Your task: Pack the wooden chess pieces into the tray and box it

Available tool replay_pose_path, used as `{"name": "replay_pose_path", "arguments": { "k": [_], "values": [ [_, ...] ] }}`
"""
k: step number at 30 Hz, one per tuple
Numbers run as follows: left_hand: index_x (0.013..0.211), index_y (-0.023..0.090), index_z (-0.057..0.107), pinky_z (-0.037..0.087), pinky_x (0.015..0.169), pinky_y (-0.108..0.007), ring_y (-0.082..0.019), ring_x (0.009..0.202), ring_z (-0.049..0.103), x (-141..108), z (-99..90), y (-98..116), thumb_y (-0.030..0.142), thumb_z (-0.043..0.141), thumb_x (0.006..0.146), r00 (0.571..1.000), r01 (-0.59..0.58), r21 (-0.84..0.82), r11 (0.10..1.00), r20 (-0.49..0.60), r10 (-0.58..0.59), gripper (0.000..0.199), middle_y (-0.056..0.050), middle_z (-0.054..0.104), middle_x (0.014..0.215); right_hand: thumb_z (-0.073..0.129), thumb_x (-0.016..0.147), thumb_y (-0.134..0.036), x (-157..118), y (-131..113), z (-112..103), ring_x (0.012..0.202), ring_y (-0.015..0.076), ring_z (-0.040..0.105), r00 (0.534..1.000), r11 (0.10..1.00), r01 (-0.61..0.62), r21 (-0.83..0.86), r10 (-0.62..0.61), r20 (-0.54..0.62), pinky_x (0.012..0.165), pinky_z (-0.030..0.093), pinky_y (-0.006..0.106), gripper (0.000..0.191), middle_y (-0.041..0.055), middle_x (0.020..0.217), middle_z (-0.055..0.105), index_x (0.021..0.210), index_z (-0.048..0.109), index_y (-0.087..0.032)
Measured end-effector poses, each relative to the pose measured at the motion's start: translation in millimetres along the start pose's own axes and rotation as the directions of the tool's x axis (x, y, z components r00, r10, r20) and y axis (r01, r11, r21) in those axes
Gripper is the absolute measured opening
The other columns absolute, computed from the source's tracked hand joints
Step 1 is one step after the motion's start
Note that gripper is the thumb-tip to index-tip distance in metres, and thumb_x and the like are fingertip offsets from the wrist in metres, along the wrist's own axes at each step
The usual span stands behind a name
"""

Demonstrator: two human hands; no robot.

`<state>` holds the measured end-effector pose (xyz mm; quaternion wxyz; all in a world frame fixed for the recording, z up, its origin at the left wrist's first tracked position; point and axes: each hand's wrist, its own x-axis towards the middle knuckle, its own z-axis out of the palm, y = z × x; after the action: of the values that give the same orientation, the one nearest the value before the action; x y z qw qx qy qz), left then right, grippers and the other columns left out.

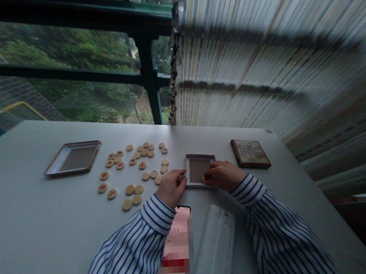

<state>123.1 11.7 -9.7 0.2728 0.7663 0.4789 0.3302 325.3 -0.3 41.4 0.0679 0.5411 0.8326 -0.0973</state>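
Just right of the table's middle sits a shallow open box (199, 169) with a dark bottom. Curled fingers of my left hand (173, 188) grip its left wall. Inside the box, near its lower right, my right hand (226, 175) pinches a round wooden Chinese chess piece (205, 179), partly covered by the fingers. Many more such pieces are spread over the table to the left. Some show red characters, like one piece (102, 188); others look plain, like another piece (129, 190). My left hand and sleeve hide part of the spread.
A rectangular lid or tray (53, 165) lies at the far left of the white table (46, 228). A flat decorated box (251, 153) lies to the right. Between my forearms are a phone (179, 226) and a whitish translucent case (216, 242). A window and string curtain stand behind.
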Motion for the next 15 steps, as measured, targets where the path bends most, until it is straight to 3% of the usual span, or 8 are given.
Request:
{"name": "replay_pose_path", "arguments": {
  "k": [9,15],
  "values": [
    [0.094,0.012,0.06,0.049,0.064,-0.026,-0.012,0.065,0.059,-0.4,-0.3,-0.5,0.012,0.054,0.07,1.0,0.007,-0.013,1.0,0.002,-0.007,0.025,-0.006,0.064,0.082,0.043,0.082,-0.043,-2.4,-0.2,-5.8,0.085,0.0154,0.052,1.0,1.0,0.011,0.02,-0.011,0.024,0.066,0.03,0.025,0.027,0.003,0.089,0.059,0.09,0.063,-0.028],
    [0.094,0.012,0.06,0.05,0.065,-0.027,-0.013,0.066,0.06,-0.1,-0.1,-0.8,0.013,0.053,0.071,1.0,0.002,-0.007,1.0,0.006,-0.002,0.024,-0.006,0.064,0.083,0.04,0.085,-0.034,0.1,-0.8,-5.3,0.086,0.015,0.052,1.0,1.0,0.007,-0.007,-0.007,-0.026,0.064,0.028,0.026,0.024,0.0022,0.09,0.06,0.095,0.062,-0.028]
  ]
}}
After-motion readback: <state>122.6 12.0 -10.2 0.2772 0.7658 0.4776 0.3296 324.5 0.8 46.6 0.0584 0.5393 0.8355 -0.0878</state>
